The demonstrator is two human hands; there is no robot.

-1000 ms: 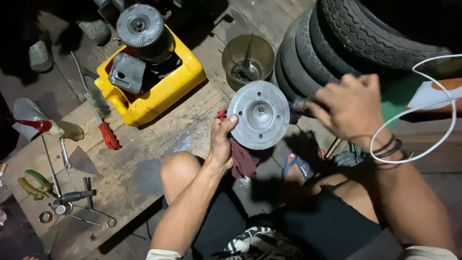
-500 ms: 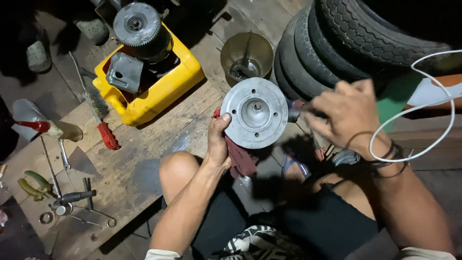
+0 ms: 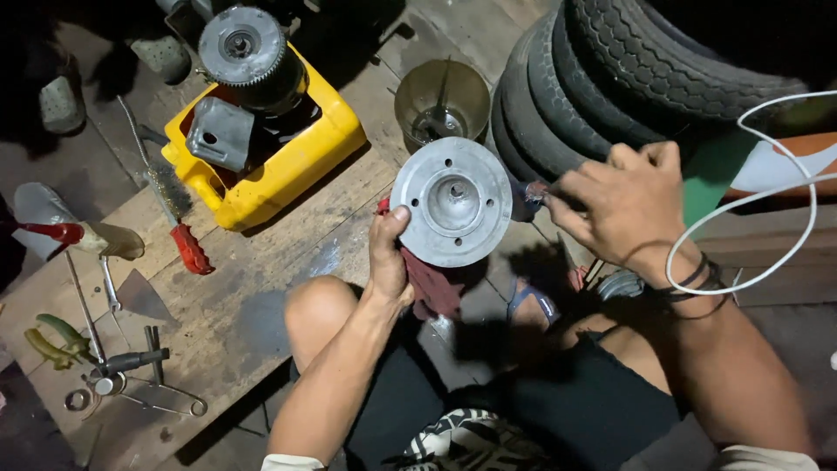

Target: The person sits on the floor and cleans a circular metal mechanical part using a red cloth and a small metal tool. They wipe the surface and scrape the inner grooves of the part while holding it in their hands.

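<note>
where the wooden floor (image 3: 261,262) is strewn with pliers (image 3: 52,336) and a red-handled wire brush (image 3: 170,214), a yellow jerrycan tray (image 3: 288,166) of metal parts is seen beyond. at centre, a round grey metal disc (image 3: 451,201) is held upright over the knee, its lower left rim clamped with a dark red rag (image 3: 432,283) by the left hand (image 3: 388,257). just right of the disc, a small tool (image 3: 536,192) is pinched in the closed fingers of the right hand (image 3: 623,201), before stacked tyres (image 3: 593,78).
</note>
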